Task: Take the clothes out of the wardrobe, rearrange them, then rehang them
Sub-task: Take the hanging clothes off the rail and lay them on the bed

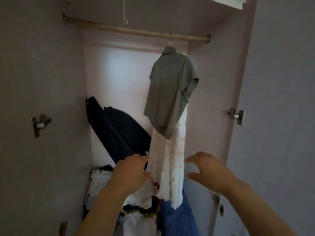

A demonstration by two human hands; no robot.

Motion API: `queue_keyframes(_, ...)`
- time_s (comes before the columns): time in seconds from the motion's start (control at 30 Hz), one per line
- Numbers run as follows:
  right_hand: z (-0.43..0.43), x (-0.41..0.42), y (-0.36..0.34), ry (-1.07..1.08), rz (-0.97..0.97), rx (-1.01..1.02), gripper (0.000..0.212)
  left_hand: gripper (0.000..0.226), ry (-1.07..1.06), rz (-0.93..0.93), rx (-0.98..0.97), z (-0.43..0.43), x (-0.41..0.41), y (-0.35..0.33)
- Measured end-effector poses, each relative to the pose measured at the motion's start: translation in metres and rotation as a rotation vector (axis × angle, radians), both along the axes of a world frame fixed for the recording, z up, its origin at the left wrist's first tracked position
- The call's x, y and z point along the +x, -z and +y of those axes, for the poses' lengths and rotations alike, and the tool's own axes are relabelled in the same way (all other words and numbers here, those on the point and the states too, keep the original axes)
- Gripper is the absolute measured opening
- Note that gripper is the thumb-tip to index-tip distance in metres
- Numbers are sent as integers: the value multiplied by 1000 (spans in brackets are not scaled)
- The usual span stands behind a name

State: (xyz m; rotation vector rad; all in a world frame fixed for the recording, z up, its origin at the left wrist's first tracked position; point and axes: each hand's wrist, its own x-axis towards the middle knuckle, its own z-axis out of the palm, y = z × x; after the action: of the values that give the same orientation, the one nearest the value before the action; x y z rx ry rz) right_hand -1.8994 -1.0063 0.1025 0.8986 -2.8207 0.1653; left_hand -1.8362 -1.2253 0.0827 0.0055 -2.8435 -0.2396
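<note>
Both hands were up in the wardrobe: the left hand (134,169) touched the edge of the pale dress (167,160), though whether it gripped I couldn't tell; the right hand (204,169) hung spread, just beside it. The dress hung behind a grey shirt (170,87) on the rail (119,29). A careless tug might have dragged both hangers off into the heap (141,217) below. The room was dim, its walls pale lilac.
</note>
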Motion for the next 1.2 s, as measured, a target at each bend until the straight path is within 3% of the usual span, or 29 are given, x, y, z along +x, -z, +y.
queue_keyframes(0.27,-61,-130,-39,-139,161,-53,45,54,-50,188,-25,-38,-124,-45)
queue_keyframes(0.6,-124,-274,-123,-322,482,-342,46,60,-105,532,49,-59,-258,-116)
queue_keyframes(0.9,-173,-369,-204,-199,824,-350,49,60,-209,742,61,-89,-369,-163)
queue_keyframes(1.1,-190,-438,-263,-8,1111,-343,59,61,-116,736,116,-115,-433,-186)
queue_keyframes(1.2,-179,-462,-277,109,1157,-350,68,62,-55,766,125,-126,-459,-193)
